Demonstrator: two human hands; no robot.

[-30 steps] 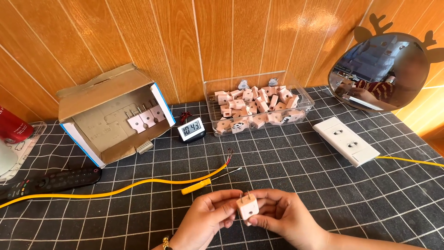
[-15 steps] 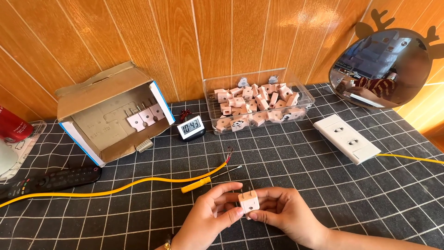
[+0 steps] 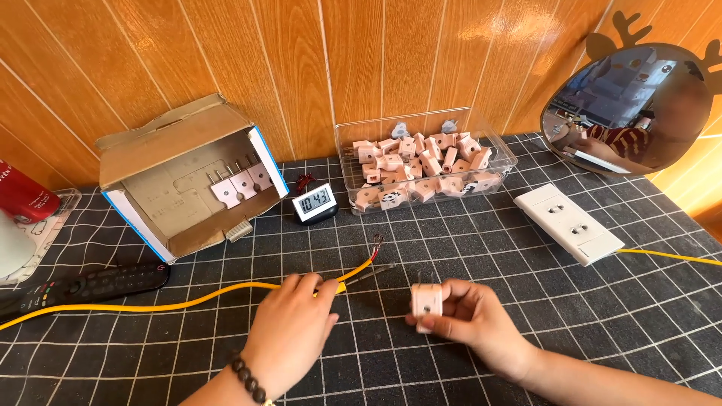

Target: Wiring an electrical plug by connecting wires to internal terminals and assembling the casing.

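A person sits at a table covered with a black mat (image 3: 526, 271) printed with a white grid, seen from above over their own two bare hands. The right hand (image 3: 470, 319) holds a small pale pink plug adapter (image 3: 426, 303) pinched between thumb and fingers, just above the mat near the middle front. The left hand (image 3: 289, 331), with a dark bead bracelet (image 3: 247, 377) at the wrist, rests fingers-down on a yellow cable (image 3: 150, 308) that runs across the mat from the left edge. Whether those fingers are closed around the cable or only pressing on it cannot be told. The cable's stripped end (image 3: 374, 252), with bare wire strands, lies just beyond the left hand's fingertips, between the two hands and a little farther back.

Behind the hands, near the wood-panelled wall (image 3: 301, 68), stands a clear plastic tray (image 3: 496, 162) filled with many more pink adapters. To its left sits a small digital clock (image 3: 314, 203), and farther left an open cardboard box (image 3: 173, 180) lying on its side with a few adapters inside. A black remote control (image 3: 83, 286) lies at the left edge, just behind the cable. To the right lies a white double wall socket (image 3: 569, 223) with another yellow cable leading off it, and a round mirror with antlers (image 3: 632, 105) leans at the far right.
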